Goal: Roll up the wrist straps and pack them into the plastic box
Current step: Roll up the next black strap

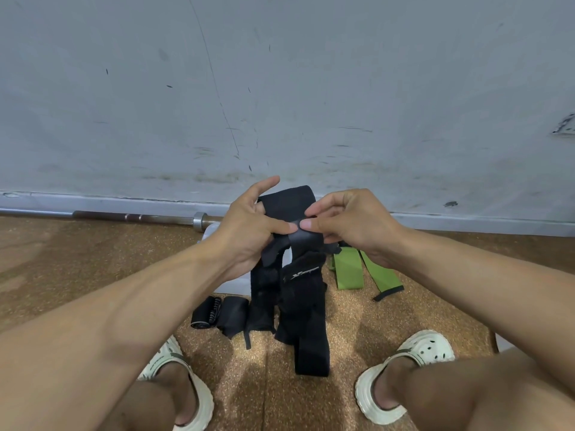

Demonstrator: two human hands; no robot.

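Observation:
A long black wrist strap (306, 293) hangs in front of me, its upper end folded over between both hands and its tail reaching the floor between my feet. My left hand (249, 231) pinches the strap's top from the left, thumb on the fold. From the right, my right hand (348, 225) pinches the same fold, thumb tip beside the left thumb. Two rolled black straps (217, 312) lie on the floor at the left. Green straps (351, 269) lie flat at the right. The clear plastic box (211, 230) is mostly hidden behind my left hand and the strap.
A steel barbell (124, 216) lies along the foot of the grey wall. The floor is brown speckled rubber matting. My feet in white clogs (404, 368) stand at either side of the strap's tail.

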